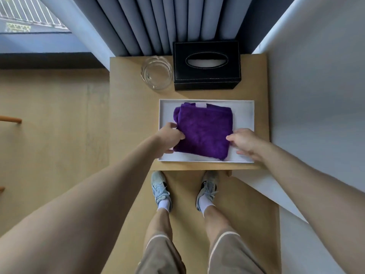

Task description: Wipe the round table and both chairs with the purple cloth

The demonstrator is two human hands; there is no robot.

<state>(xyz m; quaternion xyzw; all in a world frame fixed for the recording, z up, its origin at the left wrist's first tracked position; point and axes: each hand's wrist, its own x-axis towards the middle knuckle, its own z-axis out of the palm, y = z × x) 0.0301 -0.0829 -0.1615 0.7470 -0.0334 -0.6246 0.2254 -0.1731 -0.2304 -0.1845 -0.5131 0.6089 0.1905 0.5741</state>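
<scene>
A folded purple cloth (204, 131) lies in a white tray (245, 111) on a small wooden table (130, 99). My left hand (170, 136) grips the cloth's left edge, thumb on top and fingers underneath. At the cloth's right edge, my right hand (242, 142) pinches the fabric between fingers and thumb. The near side of the cloth looks slightly raised off the tray. The round table and the chairs are not clearly in view.
A glass ashtray (157, 73) and a black tissue box (206, 65) stand behind the tray. Grey curtains (158, 22) hang beyond. A white wall (316, 86) borders the right. A wooden piece (11, 119) pokes in at the left edge.
</scene>
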